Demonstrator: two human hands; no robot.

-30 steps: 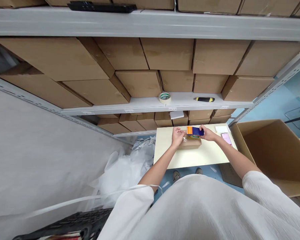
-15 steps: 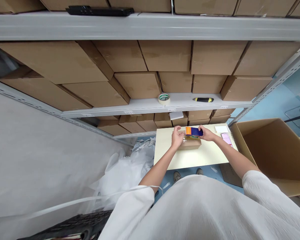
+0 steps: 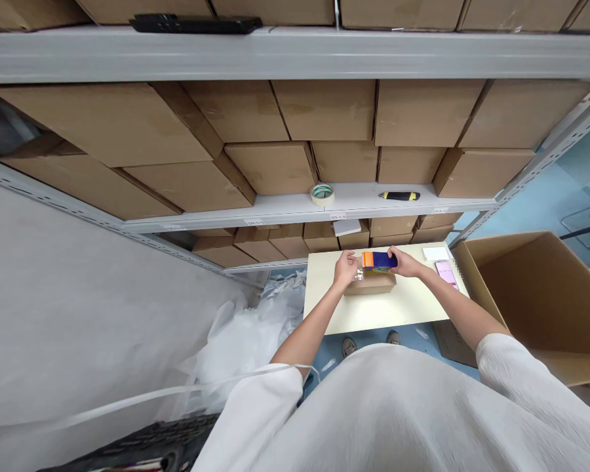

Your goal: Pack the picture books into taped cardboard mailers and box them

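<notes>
A pale yellow rectangular desk (image 3: 410, 301) carries a small brown cardboard box (image 3: 371, 284). Over the box, the right hand (image 3: 403, 262) grips a dark blue and orange tape dispenser (image 3: 381, 260); the left hand (image 3: 345, 267) has bent fingers by the box's left end, its grasp unclear. A pink-screened phone (image 3: 446, 275) lies at the desk's right

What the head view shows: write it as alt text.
The right hand holds a blue-and-orange tape dispenser over a small box on a pale table, the left hand close by; behind, shelves of cardboard boxes.
</notes>
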